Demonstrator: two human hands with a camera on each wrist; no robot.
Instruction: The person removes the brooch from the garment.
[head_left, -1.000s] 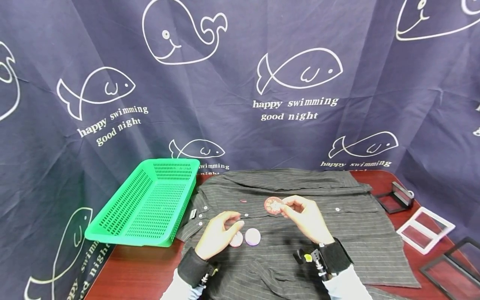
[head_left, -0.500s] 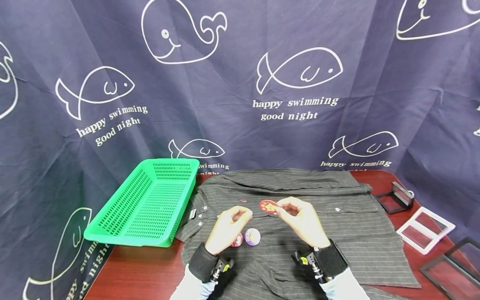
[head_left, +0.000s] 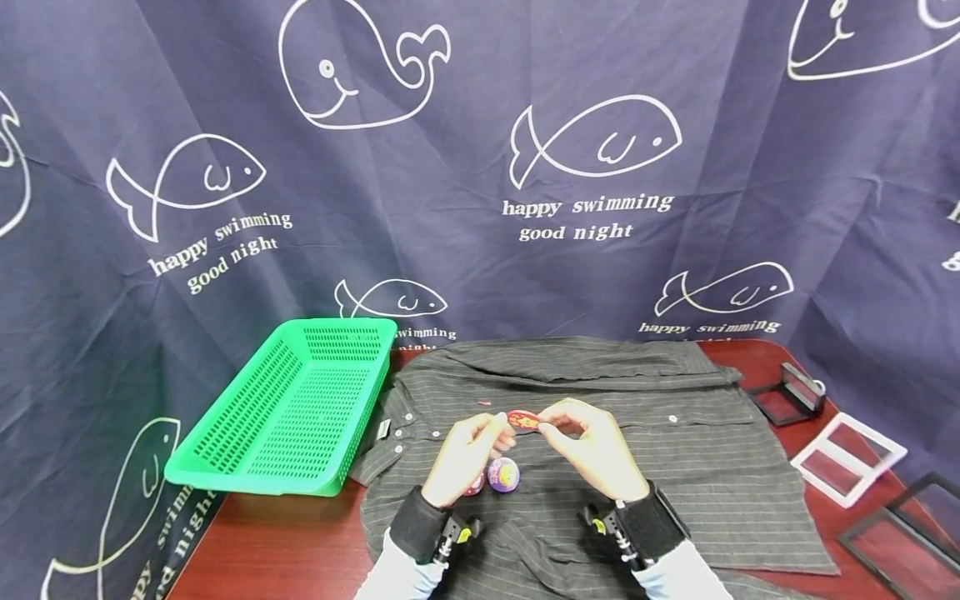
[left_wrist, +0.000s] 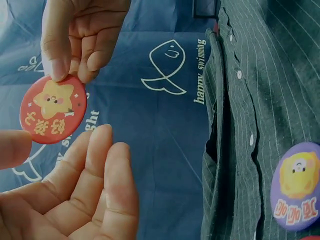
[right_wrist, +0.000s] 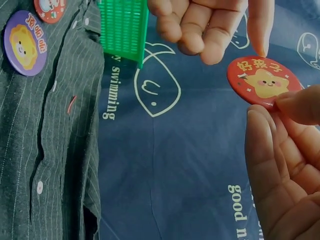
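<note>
A round red pin badge (head_left: 522, 421) with a yellow star face is held above a dark striped shirt (head_left: 720, 475). My right hand (head_left: 596, 450) pinches its edge between thumb and fingers. At the badge's opposite edge is my left hand (head_left: 465, 458); in the left wrist view its thumb (left_wrist: 14, 149) meets the rim, while its other fingers stay spread and loosely bent. A purple badge (head_left: 503, 475) with a yellow animal lies on the shirt below. Beside it, another red badge (head_left: 474, 483) is partly hidden by the left hand.
A green plastic basket (head_left: 352, 467) stands at the left of the red-brown table (head_left: 277, 542). On the right are a white frame (head_left: 847, 458), a black frame (head_left: 911, 533) and a dark stand-like object (head_left: 787, 396). A patterned blue curtain (head_left: 465, 208) hangs behind.
My left hand has moved up and right from beside the lying badges to the held badge. My right hand has brought that badge slightly left and tilted it flatter.
</note>
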